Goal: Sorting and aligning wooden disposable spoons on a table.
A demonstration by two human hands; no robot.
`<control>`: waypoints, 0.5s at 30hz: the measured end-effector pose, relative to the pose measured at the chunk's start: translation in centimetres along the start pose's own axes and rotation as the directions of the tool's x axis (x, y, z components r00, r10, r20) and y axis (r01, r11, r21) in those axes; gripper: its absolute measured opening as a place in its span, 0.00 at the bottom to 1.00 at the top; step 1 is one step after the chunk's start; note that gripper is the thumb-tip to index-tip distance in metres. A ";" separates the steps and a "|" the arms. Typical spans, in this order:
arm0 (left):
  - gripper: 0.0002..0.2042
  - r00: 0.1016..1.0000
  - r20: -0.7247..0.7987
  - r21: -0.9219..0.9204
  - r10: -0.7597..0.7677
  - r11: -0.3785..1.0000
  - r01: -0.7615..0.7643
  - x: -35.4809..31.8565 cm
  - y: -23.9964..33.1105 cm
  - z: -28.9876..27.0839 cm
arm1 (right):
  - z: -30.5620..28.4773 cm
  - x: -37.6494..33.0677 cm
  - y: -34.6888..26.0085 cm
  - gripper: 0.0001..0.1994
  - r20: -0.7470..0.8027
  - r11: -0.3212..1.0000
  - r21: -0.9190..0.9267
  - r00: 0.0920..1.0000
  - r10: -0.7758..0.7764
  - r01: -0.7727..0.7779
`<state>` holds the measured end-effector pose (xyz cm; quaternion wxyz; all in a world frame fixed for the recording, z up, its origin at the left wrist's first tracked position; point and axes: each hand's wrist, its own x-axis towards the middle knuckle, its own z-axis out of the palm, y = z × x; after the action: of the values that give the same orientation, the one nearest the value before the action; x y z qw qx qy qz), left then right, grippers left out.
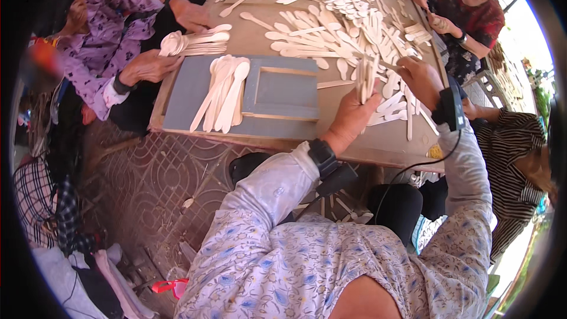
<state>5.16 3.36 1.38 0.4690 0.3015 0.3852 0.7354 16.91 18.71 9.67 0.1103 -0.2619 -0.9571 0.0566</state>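
Upright in my left hand [352, 117] is a bundle of pale wooden spoons [367, 77], with my fingers wrapped round its lower part. My right hand [422, 81] is just to the right of the bundle, its fingers pinched on a single wooden spoon [388, 66] that points toward the bundle. Beyond both hands, a large loose heap of wooden spoons [313, 29] spreads over the brown tabletop [236, 9]. Left of my left hand lies a grey board with a wooden-railed recess [287, 93]. A pile of wooden spoons [221, 91] rests on this board.
At the left, a co-worker's hands [150, 66] are by a stack of spoons [198, 42]. Another person's hands [438, 22] work at the far right corner. A striped sleeve [493, 130] is close on my right. A black cable [407, 168] hangs from my right wrist.
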 end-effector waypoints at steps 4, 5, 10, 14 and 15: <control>0.05 0.973 0.048 0.380 0.228 0.896 -0.229 0.3 0.4 -1.1 | -3.1 -0.1 -6.0 0.05 0.355 0.946 0.310 0.911 -0.210 0.097; 0.03 0.908 0.143 0.515 0.393 0.754 -0.407 0.5 0.2 -1.3 | -2.8 0.1 -6.2 0.07 0.345 0.908 0.413 0.910 -0.231 0.074; 0.07 0.995 -0.064 0.089 0.072 0.994 -0.066 1.0 -0.2 0.5 | 0.0 3.4 -1.7 0.13 0.253 0.567 0.738 0.928 0.273 -0.367; 0.08 0.910 -0.226 -0.355 -0.347 0.899 0.255 1.1 0.0 -1.8 | 8.6 6.4 1.3 0.12 0.208 0.805 0.521 0.957 0.201 -0.282; 0.06 0.885 -0.197 -0.407 -0.422 0.856 0.319 1.0 -0.3 -2.6 | 9.9 6.8 1.5 0.13 0.190 0.848 0.465 0.964 0.187 -0.256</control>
<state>2.83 3.64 -0.09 0.5913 0.0223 0.3560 0.7233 9.58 23.00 1.01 0.0989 -0.3299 -0.8807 0.3251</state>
